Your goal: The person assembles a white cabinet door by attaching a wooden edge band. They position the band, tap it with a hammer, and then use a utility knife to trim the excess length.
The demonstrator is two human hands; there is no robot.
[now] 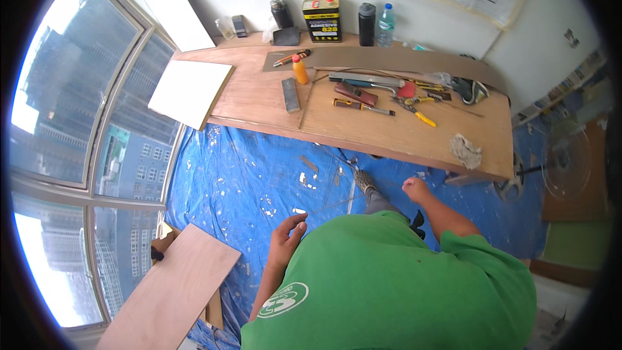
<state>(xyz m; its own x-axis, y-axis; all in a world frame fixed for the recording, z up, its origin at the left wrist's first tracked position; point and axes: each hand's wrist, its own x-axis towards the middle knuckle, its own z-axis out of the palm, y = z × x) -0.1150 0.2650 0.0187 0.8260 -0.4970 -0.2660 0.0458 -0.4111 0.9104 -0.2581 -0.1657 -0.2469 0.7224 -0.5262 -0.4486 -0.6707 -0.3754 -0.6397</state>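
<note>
My left hand (285,240) is above the blue floor sheet, its fingers curled toward the thumb. Farther right and a little higher in view, my right hand (416,190) is closed in a fist. From my left fingertips a thin dark line (337,203) runs toward the right hand, but it is too faint to name. What either hand grips, if anything, is too small to make out. A shoe and grey trouser leg (374,199) show between the hands. Beyond them is a wooden workbench (389,136).
On the bench lie yellow-handled pliers (424,118), a chisel-like tool (363,106), a grey block (291,95), an orange bottle (300,70) and a crumpled rag (466,151). An adhesive can (322,23) stands behind. A plywood board (178,285) leans at lower left. Scraps litter the blue sheet (246,168).
</note>
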